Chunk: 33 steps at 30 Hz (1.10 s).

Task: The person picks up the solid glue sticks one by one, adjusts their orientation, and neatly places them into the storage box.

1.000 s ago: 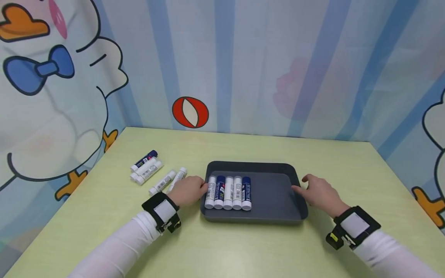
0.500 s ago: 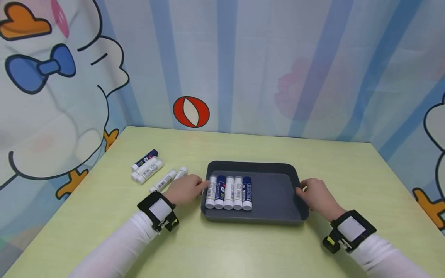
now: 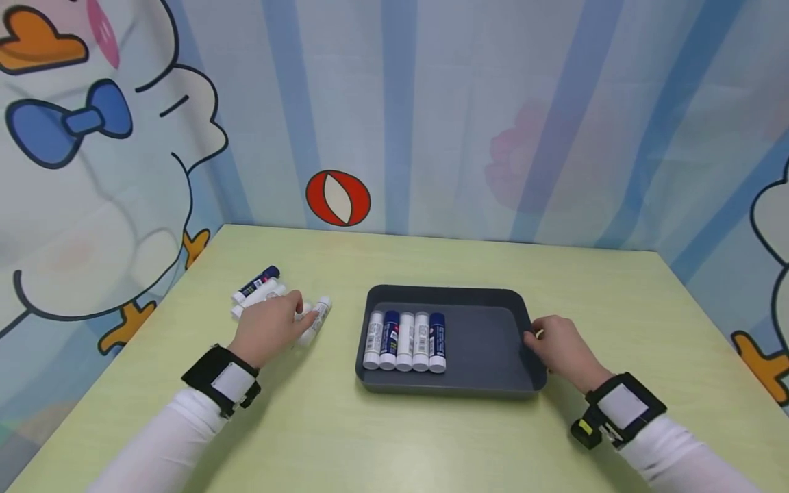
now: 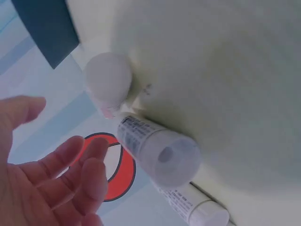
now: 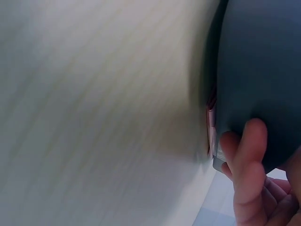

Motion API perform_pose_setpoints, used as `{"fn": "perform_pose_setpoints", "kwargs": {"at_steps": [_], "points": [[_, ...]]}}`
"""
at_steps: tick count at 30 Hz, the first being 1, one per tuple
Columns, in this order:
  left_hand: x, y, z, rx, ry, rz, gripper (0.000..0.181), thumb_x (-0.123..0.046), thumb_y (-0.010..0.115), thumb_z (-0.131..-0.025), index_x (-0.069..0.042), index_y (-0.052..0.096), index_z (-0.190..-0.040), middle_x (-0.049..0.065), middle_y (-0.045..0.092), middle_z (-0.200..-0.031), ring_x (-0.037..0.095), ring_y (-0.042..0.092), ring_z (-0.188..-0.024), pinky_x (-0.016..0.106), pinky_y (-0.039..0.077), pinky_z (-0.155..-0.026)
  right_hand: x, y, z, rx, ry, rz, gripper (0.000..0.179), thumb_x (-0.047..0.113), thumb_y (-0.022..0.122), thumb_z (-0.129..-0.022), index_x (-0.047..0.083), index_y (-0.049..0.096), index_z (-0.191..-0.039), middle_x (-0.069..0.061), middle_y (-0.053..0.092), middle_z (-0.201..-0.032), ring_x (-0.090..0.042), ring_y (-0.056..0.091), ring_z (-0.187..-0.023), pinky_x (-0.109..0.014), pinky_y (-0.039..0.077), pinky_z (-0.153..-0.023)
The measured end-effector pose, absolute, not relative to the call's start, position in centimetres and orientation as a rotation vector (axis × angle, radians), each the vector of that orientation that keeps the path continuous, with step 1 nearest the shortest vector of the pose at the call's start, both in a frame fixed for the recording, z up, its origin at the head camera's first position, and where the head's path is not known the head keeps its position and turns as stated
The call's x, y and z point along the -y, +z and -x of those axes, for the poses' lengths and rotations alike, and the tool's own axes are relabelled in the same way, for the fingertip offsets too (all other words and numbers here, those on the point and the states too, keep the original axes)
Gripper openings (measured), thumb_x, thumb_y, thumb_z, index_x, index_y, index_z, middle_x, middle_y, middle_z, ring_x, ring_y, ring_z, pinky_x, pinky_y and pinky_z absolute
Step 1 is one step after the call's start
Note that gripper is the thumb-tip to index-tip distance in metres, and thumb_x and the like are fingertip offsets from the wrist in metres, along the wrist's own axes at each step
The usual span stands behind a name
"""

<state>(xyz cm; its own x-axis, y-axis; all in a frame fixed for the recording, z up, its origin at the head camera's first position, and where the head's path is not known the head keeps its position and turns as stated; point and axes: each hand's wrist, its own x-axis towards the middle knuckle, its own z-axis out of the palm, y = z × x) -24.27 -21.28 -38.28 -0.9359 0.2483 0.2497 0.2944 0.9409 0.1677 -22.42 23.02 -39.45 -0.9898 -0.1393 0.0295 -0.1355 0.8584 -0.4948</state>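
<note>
My left hand [image 3: 268, 329] hovers over the loose glue sticks, its thumb and fingers spread around a white glue stick [image 3: 318, 318]. In the left wrist view the fingers [image 4: 66, 155] are parted and hold nothing; the end of one glue stick [image 4: 171, 160] faces the camera. My right hand [image 3: 567, 352] grips the right rim of a dark grey tray [image 3: 483, 342], thumb inside and fingers outside. The right wrist view has its fingertips [image 5: 254, 134] against the tray's outer wall. Inside the tray, several white and blue glue sticks [image 3: 405, 342] lie side by side at the left.
Beyond the left hand lie more glue sticks, including one with a blue cap [image 3: 257, 282] and a white one [image 3: 259, 293] beside it. The pale green table [image 3: 394, 438] ends at a printed curtain [image 3: 456, 123] behind.
My left hand has left the tray's left side and moved left to the loose glue sticks. My right hand has closed on the right rim; the tray has stayed in place.
</note>
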Motion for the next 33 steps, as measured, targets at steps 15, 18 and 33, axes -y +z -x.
{"fn": "perform_pose_setpoints", "kwargs": {"at_steps": [15, 18, 33], "points": [[20.3, -39.6, 24.0, 2.962, -0.152, 0.361, 0.037, -0.044, 0.066, -0.074, -0.011, 0.050, -0.067, 0.001, 0.044, -0.055, 0.015, 0.041, -0.047, 0.031, 0.032, -0.041, -23.1, -39.7, 22.5, -3.027, -0.808, 0.224, 0.022, 0.013, 0.050, -0.088, -0.007, 0.058, -0.094, -0.002, 0.050, -0.058, -0.013, 0.049, -0.042, -0.029, 0.042, -0.042], [20.1, -39.6, 24.0, 2.946, -0.166, 0.364, 0.033, -0.037, 0.066, -0.075, -0.009, 0.051, -0.068, 0.001, 0.044, -0.056, 0.016, 0.042, -0.048, 0.031, 0.033, -0.041, -23.2, -39.7, 22.5, -3.039, -0.805, 0.232, 0.021, 0.013, 0.050, -0.087, -0.006, 0.058, -0.092, -0.002, 0.049, -0.056, -0.013, 0.048, -0.041, -0.029, 0.041, -0.041], [20.4, -38.9, 24.7, 3.042, -0.492, 0.316, 0.030, -0.038, 0.063, -0.080, -0.009, 0.058, -0.072, -0.001, 0.049, -0.059, 0.014, 0.044, -0.051, 0.030, 0.034, -0.046, -23.1, -39.1, 22.4, -2.996, -0.787, 0.200, 0.024, 0.015, 0.051, -0.088, -0.007, 0.059, -0.096, -0.003, 0.052, -0.061, -0.013, 0.050, -0.043, -0.029, 0.043, -0.044]]}}
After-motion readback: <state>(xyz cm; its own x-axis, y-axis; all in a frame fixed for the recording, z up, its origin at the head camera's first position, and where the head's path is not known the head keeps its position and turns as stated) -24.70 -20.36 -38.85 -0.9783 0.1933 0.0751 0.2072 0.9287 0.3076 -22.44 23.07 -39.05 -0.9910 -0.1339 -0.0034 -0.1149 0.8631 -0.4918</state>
